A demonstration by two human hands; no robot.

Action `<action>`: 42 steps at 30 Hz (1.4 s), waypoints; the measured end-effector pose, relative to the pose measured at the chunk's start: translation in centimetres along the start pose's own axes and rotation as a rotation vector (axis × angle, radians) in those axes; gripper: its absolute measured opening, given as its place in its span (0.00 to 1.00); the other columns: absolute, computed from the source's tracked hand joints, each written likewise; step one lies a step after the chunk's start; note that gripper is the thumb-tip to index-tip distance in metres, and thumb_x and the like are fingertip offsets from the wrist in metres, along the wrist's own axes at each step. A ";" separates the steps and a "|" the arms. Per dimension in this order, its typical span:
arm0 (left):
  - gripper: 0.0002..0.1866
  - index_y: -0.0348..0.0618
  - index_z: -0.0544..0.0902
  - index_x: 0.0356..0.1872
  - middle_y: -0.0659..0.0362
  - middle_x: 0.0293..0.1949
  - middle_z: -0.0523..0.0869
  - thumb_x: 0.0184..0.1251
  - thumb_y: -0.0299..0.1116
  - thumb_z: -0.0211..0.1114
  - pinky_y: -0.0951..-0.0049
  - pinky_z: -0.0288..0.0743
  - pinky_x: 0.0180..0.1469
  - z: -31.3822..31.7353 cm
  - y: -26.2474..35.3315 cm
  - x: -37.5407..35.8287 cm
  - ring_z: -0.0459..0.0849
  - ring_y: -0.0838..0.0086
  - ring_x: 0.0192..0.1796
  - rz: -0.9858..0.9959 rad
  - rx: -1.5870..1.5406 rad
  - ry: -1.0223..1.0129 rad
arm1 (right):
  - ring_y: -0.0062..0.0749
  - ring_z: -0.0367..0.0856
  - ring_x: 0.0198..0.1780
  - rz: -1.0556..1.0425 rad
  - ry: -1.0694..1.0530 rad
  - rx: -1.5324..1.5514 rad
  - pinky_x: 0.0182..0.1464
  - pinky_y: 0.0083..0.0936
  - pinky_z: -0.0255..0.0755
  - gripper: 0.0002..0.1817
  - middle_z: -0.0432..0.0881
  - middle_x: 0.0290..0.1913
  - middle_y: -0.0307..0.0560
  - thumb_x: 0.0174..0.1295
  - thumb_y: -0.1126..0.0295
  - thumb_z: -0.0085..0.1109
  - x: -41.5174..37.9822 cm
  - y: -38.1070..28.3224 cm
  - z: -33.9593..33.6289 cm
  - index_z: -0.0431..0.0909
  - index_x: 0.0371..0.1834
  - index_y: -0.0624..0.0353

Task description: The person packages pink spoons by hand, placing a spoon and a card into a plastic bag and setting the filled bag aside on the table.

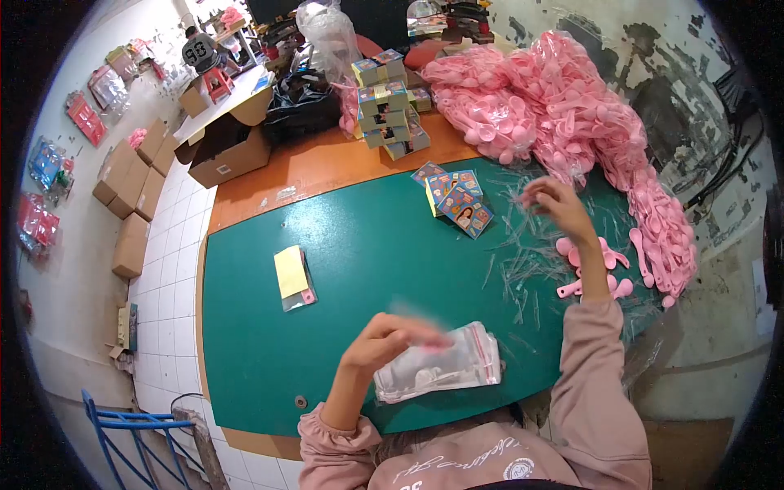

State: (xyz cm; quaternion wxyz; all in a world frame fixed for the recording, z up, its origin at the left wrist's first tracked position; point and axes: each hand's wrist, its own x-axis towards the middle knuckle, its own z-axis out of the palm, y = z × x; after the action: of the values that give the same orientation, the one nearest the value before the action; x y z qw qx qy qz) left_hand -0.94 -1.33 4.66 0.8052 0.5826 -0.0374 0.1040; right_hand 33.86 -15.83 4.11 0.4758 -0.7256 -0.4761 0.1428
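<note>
My left hand [396, 336] is over a stack of clear plastic bags [441, 376] near the table's front edge. Its fingers are smeared by motion, and a pale see-through blur shows just above them. My right hand [558, 206] is raised over scattered clear plastic strips [523, 269], fingers loosely bent and apart. Below its wrist lie several loose pink spoons [600, 255]. Left of its fingertips is a small pile of printed blue cards [461, 200]. Farther left, a clear packet with a yellow card [291, 271] and a bit of pink lies flat on the table.
A large heap of bagged pink spoons [563, 98] runs along the green table's [351, 245] right side. Stacked card bundles [388, 106] stand at the back, beside a black bag [302, 106] and an open cardboard box [224, 155]. A person [200, 51] sits in the far background.
</note>
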 end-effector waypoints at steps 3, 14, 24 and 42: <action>0.18 0.32 0.79 0.41 0.41 0.38 0.81 0.67 0.40 0.51 0.59 0.75 0.44 -1.6 0.5 -0.7 0.82 0.57 0.40 0.246 -0.432 -0.213 | 0.44 0.76 0.37 -0.168 0.335 -0.982 0.41 0.39 0.68 0.14 0.79 0.33 0.50 0.51 0.76 0.51 0.8 0.0 1.4 0.75 0.42 0.55; 0.18 0.36 0.77 0.46 0.52 0.36 0.84 0.70 0.40 0.47 0.78 0.76 0.37 -1.2 2.0 0.3 0.83 0.73 0.38 -0.258 0.004 0.287 | 0.29 0.76 0.36 0.134 -0.050 -0.046 0.39 0.29 0.69 0.09 0.75 0.30 0.41 0.52 0.67 0.60 1.0 -3.4 6.9 0.74 0.30 0.59; 0.16 0.35 0.77 0.44 0.58 0.37 0.83 0.71 0.37 0.46 0.85 0.72 0.35 -0.1 1.2 1.6 0.79 0.83 0.38 -0.319 0.181 0.228 | 0.21 0.77 0.31 0.010 -0.210 0.111 0.32 0.19 0.72 0.08 0.78 0.32 0.39 0.59 0.76 0.49 -3.3 -14.0 5.8 0.74 0.40 0.64; 0.17 0.37 0.80 0.37 0.69 0.17 0.68 0.69 0.41 0.50 0.81 0.57 0.22 -0.1 0.2 2.2 0.62 0.86 0.21 -0.335 0.400 0.159 | 0.45 0.78 0.34 -0.249 -0.223 -0.241 0.34 0.32 0.72 0.10 0.76 0.34 0.48 0.50 0.79 0.56 -5.1 -17.1 5.7 0.76 0.36 0.58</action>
State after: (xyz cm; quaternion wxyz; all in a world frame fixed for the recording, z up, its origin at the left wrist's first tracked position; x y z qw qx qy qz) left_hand 1.14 -0.88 5.16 0.6805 0.7182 0.1442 0.0198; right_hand 18.04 -15.29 14.10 0.3439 -0.6926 -0.6254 0.1044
